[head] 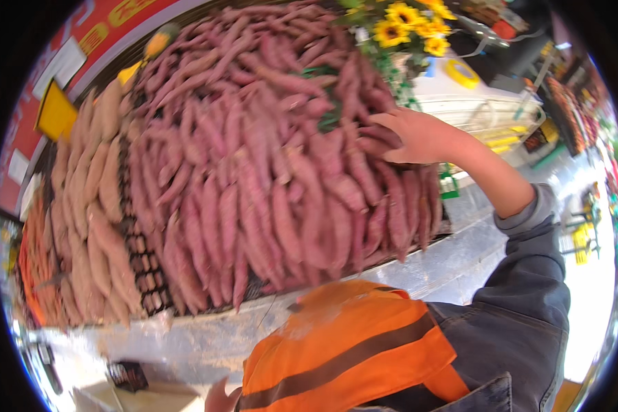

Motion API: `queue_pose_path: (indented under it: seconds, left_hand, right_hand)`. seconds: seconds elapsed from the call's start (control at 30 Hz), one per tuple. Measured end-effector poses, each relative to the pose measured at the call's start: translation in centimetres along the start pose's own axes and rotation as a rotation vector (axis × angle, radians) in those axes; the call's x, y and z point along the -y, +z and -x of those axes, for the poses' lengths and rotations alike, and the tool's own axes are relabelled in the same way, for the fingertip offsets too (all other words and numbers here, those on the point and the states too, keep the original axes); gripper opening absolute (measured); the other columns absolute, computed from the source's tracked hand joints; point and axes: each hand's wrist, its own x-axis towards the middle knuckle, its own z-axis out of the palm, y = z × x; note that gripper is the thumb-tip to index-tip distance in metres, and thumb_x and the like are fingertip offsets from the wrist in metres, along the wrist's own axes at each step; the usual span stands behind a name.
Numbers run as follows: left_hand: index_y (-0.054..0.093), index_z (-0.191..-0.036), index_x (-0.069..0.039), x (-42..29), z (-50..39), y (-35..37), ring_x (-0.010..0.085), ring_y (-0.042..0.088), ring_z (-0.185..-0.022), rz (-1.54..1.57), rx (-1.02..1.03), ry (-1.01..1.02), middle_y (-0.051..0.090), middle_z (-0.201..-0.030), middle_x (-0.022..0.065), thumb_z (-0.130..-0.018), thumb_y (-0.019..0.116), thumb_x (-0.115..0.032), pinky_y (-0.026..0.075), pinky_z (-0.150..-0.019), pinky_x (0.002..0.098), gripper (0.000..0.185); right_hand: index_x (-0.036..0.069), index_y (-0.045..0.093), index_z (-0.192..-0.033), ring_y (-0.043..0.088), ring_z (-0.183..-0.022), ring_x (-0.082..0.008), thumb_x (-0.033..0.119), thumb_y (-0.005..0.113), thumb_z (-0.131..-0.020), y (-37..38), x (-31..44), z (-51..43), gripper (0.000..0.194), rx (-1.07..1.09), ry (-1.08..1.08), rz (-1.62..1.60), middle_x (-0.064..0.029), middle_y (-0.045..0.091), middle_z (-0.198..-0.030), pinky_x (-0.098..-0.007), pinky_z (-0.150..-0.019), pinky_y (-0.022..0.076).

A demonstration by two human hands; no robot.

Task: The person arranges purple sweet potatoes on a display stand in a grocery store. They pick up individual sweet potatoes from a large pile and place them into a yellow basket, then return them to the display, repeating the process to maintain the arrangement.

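Purple-red sweet potatoes (pixel 247 170) lie heaped in a large pile in front of me, many of them side by side along the near edge. My right hand (pixel 417 136) rests at the right side of the heap, its fingers spread on some sweet potatoes; whether it grips one is not clear. Low at the picture's bottom edge, away from the heap, my left hand (pixel 221 396) shows only in part. Paler tan sweet potatoes (pixel 90 206) lie in a section to the left, beyond a black mesh divider (pixel 144 262).
Artificial sunflowers (pixel 404 23) stand at the back right, near a roll of yellow tape (pixel 462 73) on a white surface. Carrots (pixel 36 268) lie at the far left. Below on the floor is an open cardboard box (pixel 149 399). A yellow card (pixel 55 110) stands behind the tan section.
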Motion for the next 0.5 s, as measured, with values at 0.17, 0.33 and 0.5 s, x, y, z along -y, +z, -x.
queue_pose_path:
  seconds: [0.17,0.33,0.5]
  left_hand:
    - [0.067,-0.114,-0.002,-7.9,-6.2,-3.5,0.0344,0.065,-0.101,0.302,-0.135,0.067,0.069,-0.107,0.0149,-0.085,0.07,-0.012,0.051,-0.088,0.0395,0.031]
    - [0.069,-0.106,-0.002,-17.5,-11.1,-7.7,0.0314,0.065,-0.097,0.471,-0.41,0.496,0.068,-0.105,0.0131,-0.081,0.066,0.002,0.051,-0.085,0.0355,0.026]
    - [0.061,-0.127,-0.006,-25.2,-17.4,-6.4,0.0376,0.041,-0.135,0.046,-0.507,0.775,0.048,-0.141,0.0151,-0.078,0.073,-0.015,0.034,-0.112,0.0468,0.051]
  right_hand:
    - [0.004,0.044,-0.138,0.058,-0.109,-0.0395,0.029,0.072,-0.072,3.8,0.8,-2.6,0.076,-0.054,0.13,0.169,-0.0202,0.065,-0.108,-0.0475,-0.092,0.0499]
    - [0.005,0.056,-0.129,0.062,-0.103,-0.0256,0.033,0.07,-0.075,-1.7,-0.2,-4.8,0.062,-0.198,0.167,-0.35,-0.0135,0.066,-0.105,-0.0388,-0.088,0.0503]
    - [0.001,0.06,-0.125,0.057,-0.098,-0.0134,0.038,0.059,-0.088,-4.5,3.2,-4.8,0.052,-0.193,0.226,-0.941,-0.0053,0.064,-0.099,-0.0273,-0.086,0.0462]
